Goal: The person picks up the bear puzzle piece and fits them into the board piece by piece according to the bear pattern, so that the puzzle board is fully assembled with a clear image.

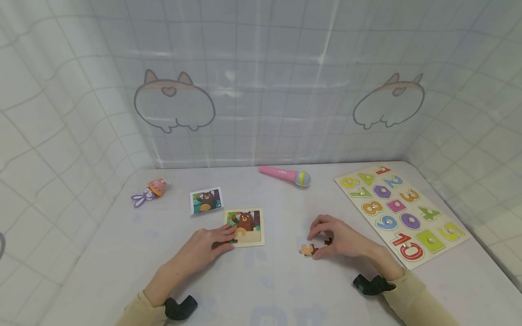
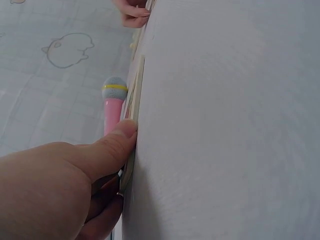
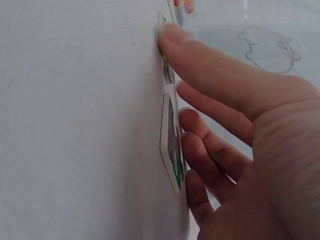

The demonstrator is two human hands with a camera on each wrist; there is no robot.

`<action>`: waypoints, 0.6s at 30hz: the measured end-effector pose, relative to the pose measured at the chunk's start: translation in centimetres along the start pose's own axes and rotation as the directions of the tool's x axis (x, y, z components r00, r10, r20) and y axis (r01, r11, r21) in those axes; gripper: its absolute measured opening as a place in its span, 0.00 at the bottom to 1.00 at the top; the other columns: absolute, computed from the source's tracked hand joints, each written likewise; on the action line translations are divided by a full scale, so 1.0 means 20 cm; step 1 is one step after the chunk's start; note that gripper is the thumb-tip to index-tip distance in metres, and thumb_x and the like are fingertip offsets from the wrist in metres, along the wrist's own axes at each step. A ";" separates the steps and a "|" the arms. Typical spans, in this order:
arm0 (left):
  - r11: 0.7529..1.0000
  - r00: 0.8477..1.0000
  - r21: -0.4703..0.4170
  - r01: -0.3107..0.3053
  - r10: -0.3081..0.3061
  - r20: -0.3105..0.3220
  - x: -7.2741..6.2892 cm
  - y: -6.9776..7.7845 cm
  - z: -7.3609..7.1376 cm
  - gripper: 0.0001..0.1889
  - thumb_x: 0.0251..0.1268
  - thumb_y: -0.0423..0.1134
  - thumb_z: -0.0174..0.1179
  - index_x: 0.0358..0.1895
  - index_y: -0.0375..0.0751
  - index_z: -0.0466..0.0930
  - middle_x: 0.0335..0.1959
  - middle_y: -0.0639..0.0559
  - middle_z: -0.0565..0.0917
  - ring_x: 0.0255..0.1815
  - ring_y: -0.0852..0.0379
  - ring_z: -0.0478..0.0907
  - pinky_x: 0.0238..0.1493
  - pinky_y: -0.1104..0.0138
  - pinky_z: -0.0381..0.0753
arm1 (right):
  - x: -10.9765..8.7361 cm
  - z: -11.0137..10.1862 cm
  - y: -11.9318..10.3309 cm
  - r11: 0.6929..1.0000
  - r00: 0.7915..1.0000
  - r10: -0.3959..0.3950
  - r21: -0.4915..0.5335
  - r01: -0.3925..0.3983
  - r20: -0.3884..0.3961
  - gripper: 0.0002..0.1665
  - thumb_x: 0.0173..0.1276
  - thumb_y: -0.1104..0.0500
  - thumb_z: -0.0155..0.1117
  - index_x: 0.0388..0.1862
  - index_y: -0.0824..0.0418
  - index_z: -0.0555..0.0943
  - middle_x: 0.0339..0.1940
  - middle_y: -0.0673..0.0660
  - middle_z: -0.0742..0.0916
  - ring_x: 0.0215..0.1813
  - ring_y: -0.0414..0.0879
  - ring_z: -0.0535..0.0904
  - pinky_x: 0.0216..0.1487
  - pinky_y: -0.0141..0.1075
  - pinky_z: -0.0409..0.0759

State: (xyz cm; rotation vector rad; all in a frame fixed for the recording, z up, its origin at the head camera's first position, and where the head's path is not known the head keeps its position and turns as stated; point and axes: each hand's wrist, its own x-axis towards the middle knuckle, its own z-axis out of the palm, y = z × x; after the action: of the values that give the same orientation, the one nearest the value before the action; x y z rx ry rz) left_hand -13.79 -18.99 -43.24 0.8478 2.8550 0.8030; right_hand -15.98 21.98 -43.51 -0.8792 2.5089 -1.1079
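A square bear jigsaw board (image 1: 253,237) lies flat, its picture filled at the top and bare wood showing lower down. My left hand (image 1: 205,242) holds the board's left side, thumb at the near corner and fingertips over the picture. To the right, my right hand (image 1: 340,237) arches over loose puzzle pieces. Its thumb touches an orange and brown piece (image 1: 306,250). A dark piece (image 1: 328,241) is partly hidden under the palm. In the right wrist view, a piece with a green and purple face (image 3: 171,145) lies beside the curved fingers, apart from the thumb.
A bear picture card (image 1: 206,201) lies behind the board. Farther back are a pink toy microphone (image 1: 283,174) and a purple rabbit toy (image 1: 149,192). A wooden number and shape board (image 1: 401,217) lies at the right. Tiled walls (image 1: 261,90) enclose the table.
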 end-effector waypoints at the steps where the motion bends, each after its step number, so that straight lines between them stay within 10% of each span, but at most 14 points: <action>1: 1.000 1.000 0.001 -0.001 0.001 -0.002 0.00 0.00 0.00 0.20 0.68 0.47 0.64 0.59 0.45 0.83 0.64 0.50 0.80 0.67 0.48 0.74 0.62 0.47 0.77 | 0.00 0.00 0.00 1.000 1.000 -0.004 -0.009 0.005 0.002 0.19 0.51 0.44 0.81 0.42 0.41 0.86 0.50 0.43 0.79 0.54 0.43 0.72 0.54 0.34 0.76; 18: 1.000 1.000 -0.005 0.012 -0.012 0.000 0.00 0.01 0.00 0.19 0.67 0.46 0.65 0.58 0.45 0.84 0.63 0.51 0.80 0.67 0.48 0.75 0.62 0.47 0.77 | 0.00 0.00 0.00 1.000 0.999 -0.008 0.020 0.007 0.043 0.13 0.54 0.48 0.80 0.38 0.43 0.88 0.41 0.42 0.82 0.47 0.41 0.74 0.49 0.32 0.75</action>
State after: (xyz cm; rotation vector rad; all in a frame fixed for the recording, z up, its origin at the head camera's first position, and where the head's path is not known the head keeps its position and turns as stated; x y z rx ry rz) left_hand -13.74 -18.96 -43.12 0.8292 2.8545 0.8081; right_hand -15.99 21.90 -43.42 -0.8987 2.4571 -1.1027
